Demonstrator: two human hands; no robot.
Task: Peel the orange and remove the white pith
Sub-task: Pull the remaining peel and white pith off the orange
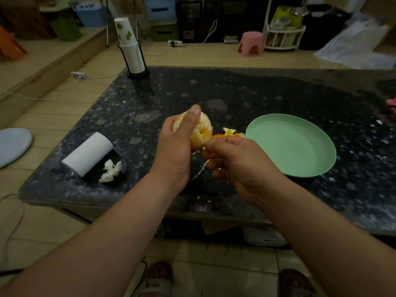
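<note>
My left hand [175, 144] grips a peeled orange [200, 131] above the dark speckled table [257, 95], thumb pressed along its top. The fruit shows pale pith patches over orange flesh. My right hand [237, 159] is just below and right of the fruit, fingers curled, pinching a thin white strand of pith [201, 168] that hangs down from it. Pieces of orange peel [229, 133] lie on the table behind my right hand, beside the plate.
A green plate [291, 144] sits to the right of my hands. A white paper roll [87, 154] and a crumpled tissue [110, 171] lie at the left. A rack of paper cups [130, 50] stands at the far left corner. My feet show below the table edge.
</note>
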